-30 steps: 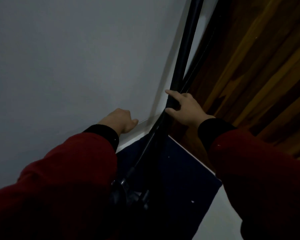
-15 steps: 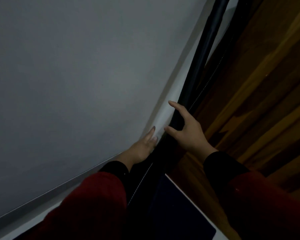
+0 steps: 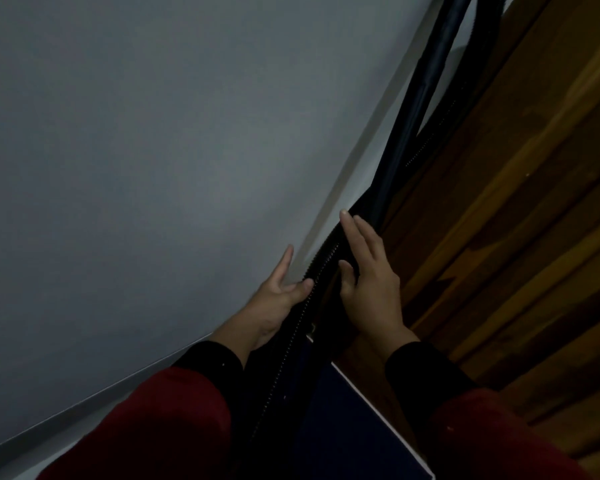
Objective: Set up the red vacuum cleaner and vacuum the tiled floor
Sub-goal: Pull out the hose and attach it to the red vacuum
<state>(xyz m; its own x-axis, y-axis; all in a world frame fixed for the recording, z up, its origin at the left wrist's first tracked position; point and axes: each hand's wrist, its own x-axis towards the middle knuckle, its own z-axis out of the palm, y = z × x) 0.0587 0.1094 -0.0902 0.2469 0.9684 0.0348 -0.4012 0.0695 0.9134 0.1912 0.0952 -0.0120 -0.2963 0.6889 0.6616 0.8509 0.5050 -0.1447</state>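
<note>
A black rigid vacuum tube (image 3: 426, 88) leans upright in the corner between wall and wood. A black ribbed hose (image 3: 291, 344) runs beside it, down between my arms. My left hand (image 3: 278, 299) lies flat against the wall with fingers apart and its thumb touching the hose. My right hand (image 3: 371, 285) rests on the right side of the hose and tube, fingers stretched out along them and thumb bent toward the hose, not closed around it. The vacuum's red body is out of view. Both sleeves are red with black cuffs.
A plain grey wall (image 3: 153, 168) with a pale baseboard (image 3: 84, 414) fills the left. Brown wooden panelling (image 3: 520, 237) closes the right side. Below lies a dark blue surface (image 3: 354, 431) with a white edge. The light is dim.
The view has tilted upward and closer to the corner. My left hand went from a fist at the baseboard to flat on the wall beside the hose. My right hand's fingers straightened along the tube.
</note>
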